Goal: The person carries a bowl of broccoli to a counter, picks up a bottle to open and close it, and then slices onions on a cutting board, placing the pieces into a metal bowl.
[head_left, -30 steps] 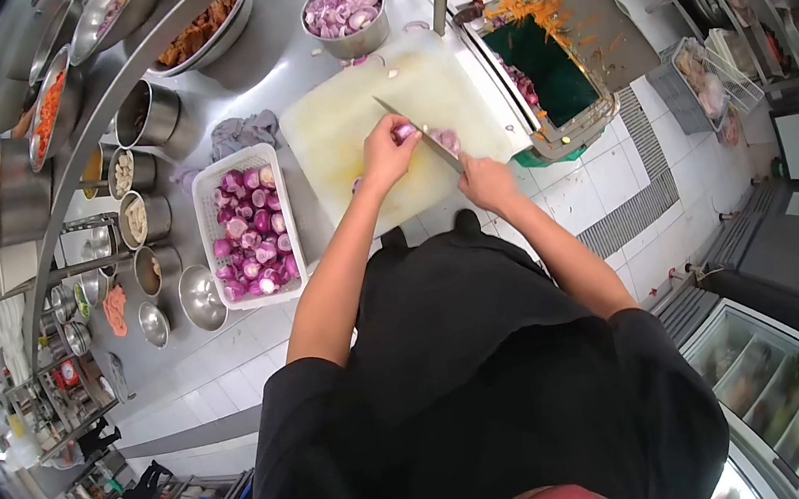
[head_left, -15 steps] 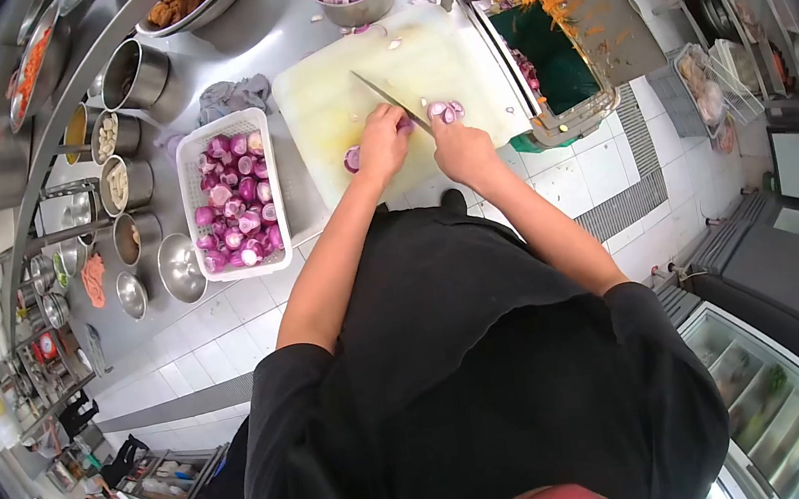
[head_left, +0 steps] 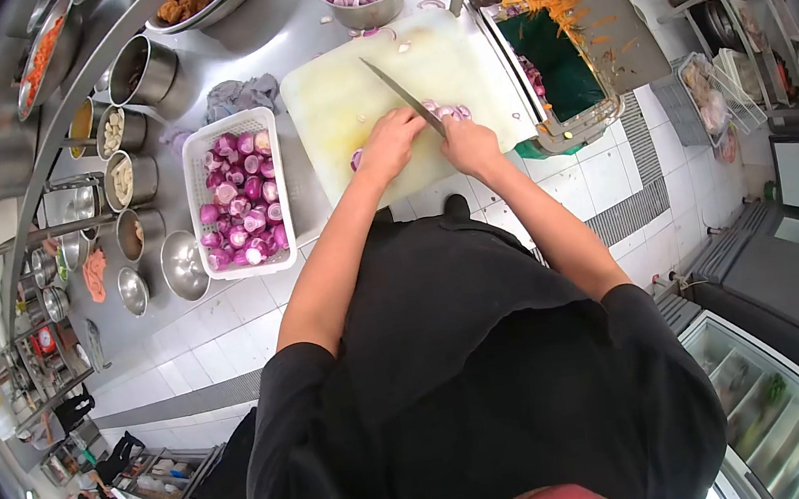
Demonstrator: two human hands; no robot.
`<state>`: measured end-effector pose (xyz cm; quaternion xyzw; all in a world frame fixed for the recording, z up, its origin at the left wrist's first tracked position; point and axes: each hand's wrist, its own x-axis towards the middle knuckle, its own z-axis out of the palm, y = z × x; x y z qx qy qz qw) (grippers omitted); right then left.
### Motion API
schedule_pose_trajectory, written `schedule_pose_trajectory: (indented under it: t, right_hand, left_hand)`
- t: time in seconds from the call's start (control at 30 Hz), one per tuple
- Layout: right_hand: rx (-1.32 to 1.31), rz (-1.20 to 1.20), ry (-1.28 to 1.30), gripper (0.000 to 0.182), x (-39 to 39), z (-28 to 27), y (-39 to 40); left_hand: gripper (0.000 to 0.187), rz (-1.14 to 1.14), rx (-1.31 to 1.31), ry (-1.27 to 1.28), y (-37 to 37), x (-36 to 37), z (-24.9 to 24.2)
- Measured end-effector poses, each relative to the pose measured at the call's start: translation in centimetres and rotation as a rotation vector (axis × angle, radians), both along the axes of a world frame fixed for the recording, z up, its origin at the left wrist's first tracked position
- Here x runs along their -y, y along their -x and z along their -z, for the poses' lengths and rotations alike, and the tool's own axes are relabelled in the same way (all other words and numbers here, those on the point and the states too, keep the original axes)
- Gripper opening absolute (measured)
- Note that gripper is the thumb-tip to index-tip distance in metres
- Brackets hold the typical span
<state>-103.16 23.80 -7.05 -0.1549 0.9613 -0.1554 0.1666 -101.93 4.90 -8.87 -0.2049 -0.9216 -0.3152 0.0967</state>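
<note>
A long kitchen knife (head_left: pixel 395 86) is gripped in my right hand (head_left: pixel 469 144), its blade slanting toward the upper left over the white cutting board (head_left: pixel 319 98). My left hand (head_left: pixel 390 145) is curled beside the blade, fingertips down on a red onion that the fingers now hide almost wholly. Sliced red onion (head_left: pixel 452 112) lies just past the blade, on the side of my right hand. Another onion piece (head_left: pixel 356 159) rests on the board by my left wrist. A white basket (head_left: pixel 282 184) of peeled red onions (head_left: pixel 241 210) stands left of the board.
A metal pot (head_left: pixel 364 12) behind the board holds sliced onion. A green-lined bin (head_left: pixel 552 68) with orange peelings is at the right. Steel pots (head_left: pixel 133 179), an empty bowl (head_left: pixel 183 266) and a grey cloth (head_left: pixel 241 97) sit on the left. Other people are in the background.
The knife and my right hand have shifted slightly, the blade now closer against my left fingers. The onion showing at my left fingertips has become covered. The whole view has moved a little.
</note>
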Motion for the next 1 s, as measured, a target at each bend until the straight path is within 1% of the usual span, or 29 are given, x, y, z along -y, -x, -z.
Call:
schedule_pose_trajectory:
  t: [0.03, 0.07, 0.13, 0.17, 0.23, 0.27, 0.33, 0.4, 0.47, 0.53, 0.63, 0.7, 0.8, 0.93, 1.0]
  right_hand:
    - [0.002, 0.001, -0.001, 0.027, 0.0, 0.0, -0.2]
    - [-0.009, -0.004, -0.014, 0.027, -0.3, 0.0, -0.6]
    - [-0.016, -0.005, -0.03, 0.027, -0.6, 0.5, -1.2]
    - [-0.056, 0.002, -0.013, 0.025, -0.5, 0.9, -1.4]
    - [-0.097, 0.016, 0.006, 0.023, -0.4, 1.7, -1.3]
    - [-0.092, -0.001, 0.012, 0.022, -0.4, 1.5, -1.1]
    - [-0.093, -0.014, 0.011, 0.021, -0.4, 1.0, -0.8]
    - [-0.102, -0.028, -0.063, 0.018, 0.0, -1.3, -0.8]
    - [-0.107, -0.02, -0.066, 0.018, -0.3, -2.2, -1.8]
    - [-0.121, -0.011, -0.065, 0.018, -0.3, -1.5, -1.7]
    - [-0.095, -0.011, -0.05, 0.019, -0.5, 0.3, -1.2]
    - [-0.111, -0.054, -0.112, 0.019, -0.5, -1.7, -0.8]
    - [-0.061, -0.047, -0.097, 0.018, -1.0, -2.9, -2.1]
    - [-0.086, -0.017, -0.077, 0.019, -0.8, -0.1, -1.4]
    - [-0.054, -0.051, -0.118, 0.02, -0.5, -2.9, -1.6]
  left_hand:
    - [0.012, -0.045, 0.086, 0.095, 0.1, -0.2, 0.0]
    - [0.012, -0.042, 0.091, 0.092, 0.0, -0.4, 0.0]
    - [0.013, -0.338, 0.365, -0.168, 0.1, -0.9, 0.2]
    - [0.013, -0.333, 0.366, -0.168, -0.1, -0.6, 0.2]
    - [0.012, -0.13, 0.112, -0.183, -0.7, 0.6, 0.2]
    - [0.012, -0.122, 0.118, -0.183, -0.9, 0.8, 0.3]
    - [0.011, 0.043, 0.143, -0.116, -0.6, 0.7, 0.5]
    - [0.012, 0.015, 0.136, -0.129, -0.2, -0.8, 0.7]
    - [0.013, -0.021, 0.139, -0.142, -0.6, -1.8, 0.8]
    - [0.014, 0.0, 0.1, -0.249, -0.8, -2.1, 0.7]
    - [0.012, -0.01, 0.085, -0.236, -0.8, -1.9, 1.2]
    - [0.013, -0.041, 0.095, -0.22, -1.3, -2.1, 1.9]
    - [0.014, -0.083, 0.086, -0.212, -1.2, -2.0, 1.8]
    - [0.014, -0.073, 0.066, -0.275, -1.2, -2.3, 1.9]
    - [0.014, -0.081, 0.072, -0.235, -1.5, -2.2, 2.2]
